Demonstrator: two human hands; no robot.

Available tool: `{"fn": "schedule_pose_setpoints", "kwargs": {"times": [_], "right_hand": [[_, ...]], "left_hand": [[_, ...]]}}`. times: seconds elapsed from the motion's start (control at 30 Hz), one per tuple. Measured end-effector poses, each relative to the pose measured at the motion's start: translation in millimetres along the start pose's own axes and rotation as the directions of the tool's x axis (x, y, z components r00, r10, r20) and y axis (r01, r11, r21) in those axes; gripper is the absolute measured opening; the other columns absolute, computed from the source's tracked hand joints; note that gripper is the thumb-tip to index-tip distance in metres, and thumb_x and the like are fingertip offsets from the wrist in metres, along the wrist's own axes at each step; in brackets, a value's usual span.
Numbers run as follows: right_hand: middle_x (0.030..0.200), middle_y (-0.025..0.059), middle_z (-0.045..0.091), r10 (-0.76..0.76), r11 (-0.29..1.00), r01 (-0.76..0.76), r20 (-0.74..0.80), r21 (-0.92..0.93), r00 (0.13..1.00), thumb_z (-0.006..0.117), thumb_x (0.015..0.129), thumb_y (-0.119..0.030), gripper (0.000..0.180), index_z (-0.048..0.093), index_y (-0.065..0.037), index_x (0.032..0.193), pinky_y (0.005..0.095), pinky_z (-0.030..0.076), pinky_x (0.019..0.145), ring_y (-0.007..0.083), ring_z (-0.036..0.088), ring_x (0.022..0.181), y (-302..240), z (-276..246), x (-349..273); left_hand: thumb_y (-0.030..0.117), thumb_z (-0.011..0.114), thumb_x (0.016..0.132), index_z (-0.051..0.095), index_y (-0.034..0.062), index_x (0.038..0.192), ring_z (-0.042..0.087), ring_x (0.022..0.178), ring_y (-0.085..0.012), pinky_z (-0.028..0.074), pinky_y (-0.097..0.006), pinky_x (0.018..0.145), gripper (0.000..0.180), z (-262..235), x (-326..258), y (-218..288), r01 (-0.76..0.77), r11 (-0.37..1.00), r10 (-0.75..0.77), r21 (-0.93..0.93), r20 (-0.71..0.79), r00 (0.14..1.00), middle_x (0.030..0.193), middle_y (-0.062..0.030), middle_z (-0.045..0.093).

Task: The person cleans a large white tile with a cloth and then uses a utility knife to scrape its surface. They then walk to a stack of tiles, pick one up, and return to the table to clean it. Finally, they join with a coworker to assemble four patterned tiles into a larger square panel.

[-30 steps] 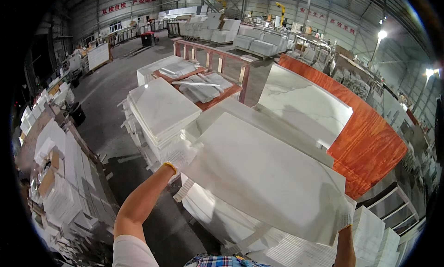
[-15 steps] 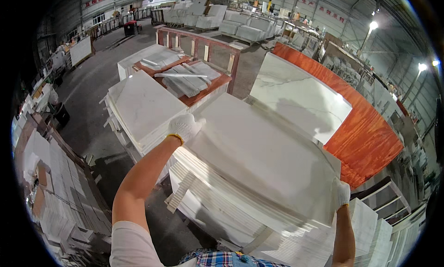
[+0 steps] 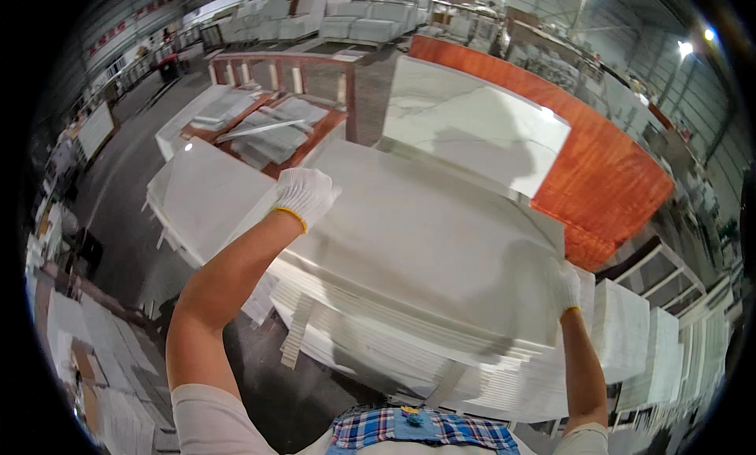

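A large white stone slab (image 3: 441, 226) lies in front of me, topping a stack of similar slabs (image 3: 409, 309). My left hand (image 3: 305, 195), in a white knit glove with a yellow cuff, is closed at the slab's left end, its fingers curled at the edge. At the opposite end my right hand (image 3: 565, 286), gloved alike, grips the right edge; its fingertips are partly hidden and a little blurred. Shadows from my head and arms fall across the pale surface.
Another white stack (image 3: 209, 191) adjoins on the left, with grey strips (image 3: 276, 132) on a reddish-brown board behind. Beyond the slab stand a veined white panel (image 3: 472, 124) and an orange-red slab (image 3: 606, 171). More stacked stone (image 3: 622, 329) and a rack frame (image 3: 661, 274) are at right.
The view has tilted and shifted, so the surroundings sit higher and further left. Both hands stay at the slab's two ends. Whether the slab itself moved, I cannot tell.
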State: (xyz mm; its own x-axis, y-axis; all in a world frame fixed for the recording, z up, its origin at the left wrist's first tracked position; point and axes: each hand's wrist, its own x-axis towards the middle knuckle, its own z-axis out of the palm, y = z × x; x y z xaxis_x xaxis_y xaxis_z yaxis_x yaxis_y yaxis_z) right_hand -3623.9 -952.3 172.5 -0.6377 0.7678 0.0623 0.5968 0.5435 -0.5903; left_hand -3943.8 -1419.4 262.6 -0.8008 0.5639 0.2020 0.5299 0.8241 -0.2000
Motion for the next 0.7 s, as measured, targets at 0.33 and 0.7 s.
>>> {"fn": "schedule_pose_setpoints", "kwargs": {"times": [0.33, 0.7], "right_hand": [[0.120, 0.0064, 0.068, -0.013, 0.701, -0.096, 0.147, 0.707, 0.989, 0.052, 0.103, -0.034, 0.044, 0.061, -0.001, 0.130, 0.0322, 0.051, 0.088, 0.0170, 0.062, 0.103, 22, -10, -26], [0.104, 0.0126, 0.067, 0.594, 0.254, -0.714, 0.478, 0.652, 0.647, 0.051, 0.102, -0.029, 0.029, 0.062, -0.003, 0.111, 0.0347, 0.055, 0.069, 0.0228, 0.065, 0.079, 167, 81, -238]], "left_hand": [[0.045, 0.066, 0.088, 0.059, 0.0088, 0.075, 0.060, 0.067, -0.0361, 0.042, -0.051, 0.068, 0.039, -43, -49, 137, -0.355, 0.920, 0.276, -0.163, -0.372, 0.886, 0.069, -0.0148, 0.062], [0.042, 0.072, 0.083, 0.065, 0.0093, 0.097, 0.059, 0.106, -0.0297, 0.043, -0.045, 0.094, 0.036, -18, -140, 225, -0.280, 0.883, 0.073, -0.377, -0.479, 0.875, 0.103, -0.0102, 0.066]]}}
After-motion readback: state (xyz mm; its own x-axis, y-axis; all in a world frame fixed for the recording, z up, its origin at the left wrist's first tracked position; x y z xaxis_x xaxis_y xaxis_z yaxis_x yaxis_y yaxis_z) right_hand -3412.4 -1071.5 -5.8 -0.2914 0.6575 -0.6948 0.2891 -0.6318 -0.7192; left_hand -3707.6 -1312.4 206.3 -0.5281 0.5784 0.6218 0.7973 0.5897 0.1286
